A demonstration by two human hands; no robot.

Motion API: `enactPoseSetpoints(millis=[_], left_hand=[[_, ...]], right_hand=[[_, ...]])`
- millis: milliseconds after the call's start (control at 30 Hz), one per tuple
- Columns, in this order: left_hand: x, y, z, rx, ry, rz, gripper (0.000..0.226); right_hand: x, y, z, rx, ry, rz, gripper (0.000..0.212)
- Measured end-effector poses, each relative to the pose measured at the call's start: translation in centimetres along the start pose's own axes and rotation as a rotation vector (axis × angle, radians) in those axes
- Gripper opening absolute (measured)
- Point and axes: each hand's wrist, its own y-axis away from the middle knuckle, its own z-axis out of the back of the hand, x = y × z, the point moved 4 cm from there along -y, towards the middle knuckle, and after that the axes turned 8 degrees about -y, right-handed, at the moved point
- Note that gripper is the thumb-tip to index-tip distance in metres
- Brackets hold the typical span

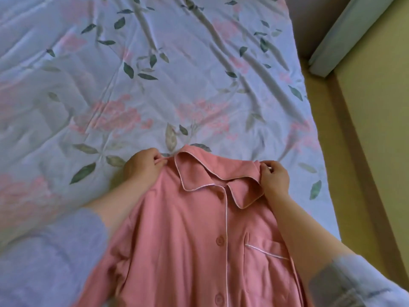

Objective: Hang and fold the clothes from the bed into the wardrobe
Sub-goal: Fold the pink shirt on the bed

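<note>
Shirt body: the pink shirt (194, 235) hangs below the 2 grips with its front toward the person. Its lower part leaves the frame, so I cannot tell if the hem touches anything.
Buttons and pocket: 2 buttons (220, 241) sit on the closed front, below and between the grips. The chest pocket (265, 260) is straight below the right grip.
Left hand: the left hand (143, 167) pinches 1 shoulder of the shirt with thumb and curled fingers; it is a narrow grip on the cloth only.
Right hand: the right hand (274, 177) pinches the other shoulder in the same narrow way.
Collar: the collar (210, 173) lies open between the 2 grips, and its back edge is a little beyond them.
Bed: the bed (155, 74), with a wrinkled flower sheet, spreads under and beyond both grips.
Floor: a yellowish floor (365, 129) runs outside the right grip, past the bed edge.
Step in hand: I judge that the shirt is lifted by its shoulders and held spread, before it is hung or folded.
Next move: hanging needs a hanger and 1 free hand, so 1 grip must take both shoulders. Folding needs the shirt laid flat on the sheet beyond the grips. No hanger or wardrobe is in view.
</note>
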Motion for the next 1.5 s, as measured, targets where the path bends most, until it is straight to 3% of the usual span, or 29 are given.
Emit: enactPoseSetpoints(millis=[67,133,267,333,467,567,633,733,800,867,1000,1067,1167,1267,1367,1433,1500], left_hand=[[-0.2,-0.1,-0.9,0.001,-0.067,-0.043,0.02],[-0.9,0.1,-0.9,-0.002,-0.057,-0.18,0.037],[-3.3,0.6,0.0,0.132,0.067,-0.402,0.073],[-4.7,0.3,-0.1,0.221,0.104,-0.404,0.075],[-5.9,-1.3,-0.7,0.296,0.192,-0.228,0.08],[-5.5,-2.5,-1.7,0.306,0.213,-0.163,0.068],[-5.2,-3.0,-2.4,0.306,0.325,-0.116,0.052],[-5.1,-3.2,-3.4,0.327,0.494,-0.053,0.039],[-5.4,-3.1,-4.1,0.365,0.559,-0.02,0.036],[-5.9,-3.4,-4.4,0.35,0.488,0.017,0.045],[-6.6,-4.2,-4.9,0.306,0.209,0.043,0.046],[-6.6,-4.3,-5.0,0.247,0.17,0.038,0.044],[-6.5,-4.1,-4.9,0.194,0.159,0.031,0.04],[-6.4,-3.5,-4.1,0.213,0.245,-0.023,0.027],[-4.5,-1.6,-2.1,0.244,0.332,-0.065,0.028],[-1.9,0.1,-0.5,0.256,0.257,-0.098,0.026],[1.6,2.0,1.0,0.314,0.223,-0.056,0.017]], right_hand=[[-0.4,-0.4,-0.1,0.036,0.024,0.014,0.02],[-0.1,0.0,0.7,0.13,0.021,0.083,0.023],[0.5,1.6,3.2,0.373,0.244,0.391,0.068],[0.4,2.1,3.2,0.449,0.317,0.449,0.081],[1.3,1.3,1.1,0.514,0.307,0.442,0.067],[2.5,-0.1,0.2,0.432,0.27,0.485,0.025],[2.7,-1.3,0.0,0.322,0.138,0.349,0.007],[2.2,-3.0,-0.1,0.118,-0.2,-0.056,0.028],[1.6,-3.4,-0.5,0.052,-0.15,-0.201,0.037],[1.6,-3.2,-1.1,0.059,-0.053,-0.156,0.04],[0.5,-2.2,-0.2,0.24,-0.267,-0.113,0.033],[-0.1,-1.9,0.6,0.329,-0.151,-0.036,0.023],[-0.4,-1.8,0.9,0.185,0.053,0.068,0.019],[0.7,-0.5,0.4,0.054,0.152,0.104,0.033],[2.4,2.5,0.7,-0.059,0.228,0.297,0.04],[3.6,5.5,0.2,-0.043,0.194,0.391,0.034],[4.8,8.5,-1.4,0.113,0.139,0.386,0.028]])
